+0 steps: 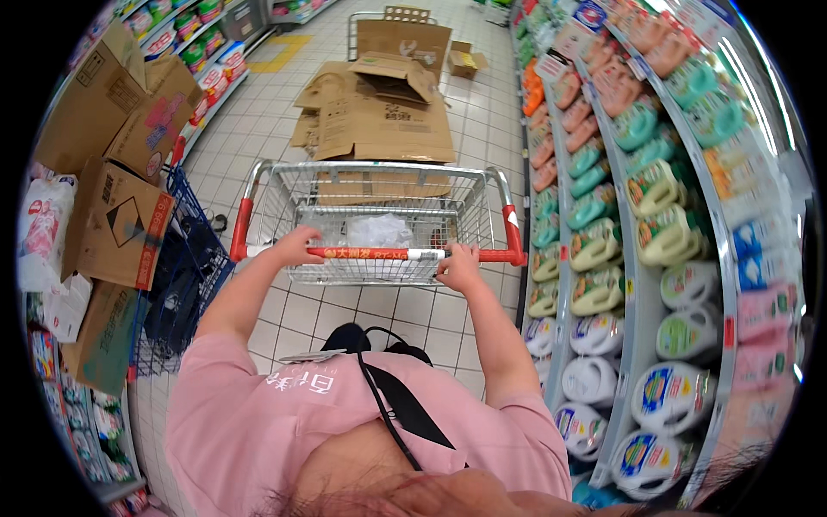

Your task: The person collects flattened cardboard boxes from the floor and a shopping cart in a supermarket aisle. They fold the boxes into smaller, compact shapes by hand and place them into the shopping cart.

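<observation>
My left hand [299, 245] grips the left part of the red handle bar of a metal wire shopping cart [375, 167]. My right hand [460, 266] holds the same bar towards its right end, near a white section. Inside the cart, crumpled translucent plastic [380, 231] lies on the wire base. Flattened cardboard boxes [394, 126] lie just beyond the cart's far rim, with an open carton [397, 74] on top of them. How they are supported underneath is hidden.
Shelves of detergent jugs [597, 291] line the right side. At the left stands a blue cart [200, 252] beside stacked cardboard cartons [119, 220] and more shelves. A small open box [464, 63] sits on the tiled floor ahead, right of the flattened cardboard.
</observation>
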`<state>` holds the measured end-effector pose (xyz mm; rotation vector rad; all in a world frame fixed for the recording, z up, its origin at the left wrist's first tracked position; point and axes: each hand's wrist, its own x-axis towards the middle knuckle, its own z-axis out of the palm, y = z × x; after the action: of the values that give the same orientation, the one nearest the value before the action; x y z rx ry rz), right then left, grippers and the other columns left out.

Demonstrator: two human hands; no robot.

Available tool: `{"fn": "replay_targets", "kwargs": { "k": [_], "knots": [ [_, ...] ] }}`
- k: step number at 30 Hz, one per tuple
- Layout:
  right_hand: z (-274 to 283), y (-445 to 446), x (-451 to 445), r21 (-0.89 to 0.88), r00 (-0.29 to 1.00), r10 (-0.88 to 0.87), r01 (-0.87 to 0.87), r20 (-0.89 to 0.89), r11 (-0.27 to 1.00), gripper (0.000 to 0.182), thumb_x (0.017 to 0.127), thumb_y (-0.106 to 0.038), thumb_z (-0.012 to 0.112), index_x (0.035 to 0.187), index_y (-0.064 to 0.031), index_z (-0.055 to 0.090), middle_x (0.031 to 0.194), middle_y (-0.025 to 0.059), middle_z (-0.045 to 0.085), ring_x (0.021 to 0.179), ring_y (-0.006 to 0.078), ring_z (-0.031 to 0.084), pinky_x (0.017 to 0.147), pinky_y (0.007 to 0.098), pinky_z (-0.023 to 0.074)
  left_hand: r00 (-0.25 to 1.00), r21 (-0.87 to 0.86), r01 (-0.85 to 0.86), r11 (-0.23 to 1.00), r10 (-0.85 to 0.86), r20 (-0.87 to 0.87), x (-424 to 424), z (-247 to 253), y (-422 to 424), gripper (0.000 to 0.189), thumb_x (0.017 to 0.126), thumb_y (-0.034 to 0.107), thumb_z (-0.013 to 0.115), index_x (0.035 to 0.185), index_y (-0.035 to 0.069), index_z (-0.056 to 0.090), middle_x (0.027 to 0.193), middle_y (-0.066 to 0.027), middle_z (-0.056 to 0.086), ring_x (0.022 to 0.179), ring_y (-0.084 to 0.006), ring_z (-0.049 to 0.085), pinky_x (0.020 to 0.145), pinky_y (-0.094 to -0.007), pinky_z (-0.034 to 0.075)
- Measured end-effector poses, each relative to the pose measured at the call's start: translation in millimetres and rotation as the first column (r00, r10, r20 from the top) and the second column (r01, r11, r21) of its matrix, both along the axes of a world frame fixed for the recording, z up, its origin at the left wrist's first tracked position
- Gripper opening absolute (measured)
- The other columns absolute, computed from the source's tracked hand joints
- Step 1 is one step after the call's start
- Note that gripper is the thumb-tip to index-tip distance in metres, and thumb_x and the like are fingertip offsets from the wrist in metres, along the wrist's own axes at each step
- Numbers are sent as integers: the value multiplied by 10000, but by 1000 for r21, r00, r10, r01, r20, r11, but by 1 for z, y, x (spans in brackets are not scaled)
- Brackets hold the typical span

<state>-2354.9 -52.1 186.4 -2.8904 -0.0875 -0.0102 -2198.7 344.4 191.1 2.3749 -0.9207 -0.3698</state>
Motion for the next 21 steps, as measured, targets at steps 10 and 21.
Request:
{"fn": "replay_targets", "kwargs": {
  "k": [10,21],
  "knots": [
    [-8,31,-199,20,996,-84,84,-32,996,129,529,-330,765,587,-256,677,1097,20,517,1113,267,407,1002,561,173,994,620,-100,778,57,89,-188,62,82,391,591,455,698,766,110,639,777,-108,646,784,-298,624,699,-389,499],
    [-34,142,-472,113,991,-90,78,101,990,125,545,-305,773,601,-252,674,1072,42,517,1072,269,421,994,523,186,985,663,-139,736,33,169,-443,58,182,292,606,359,649,791,132,650,783,-95,648,772,-284,629,694,-392,508]
  ]
}}
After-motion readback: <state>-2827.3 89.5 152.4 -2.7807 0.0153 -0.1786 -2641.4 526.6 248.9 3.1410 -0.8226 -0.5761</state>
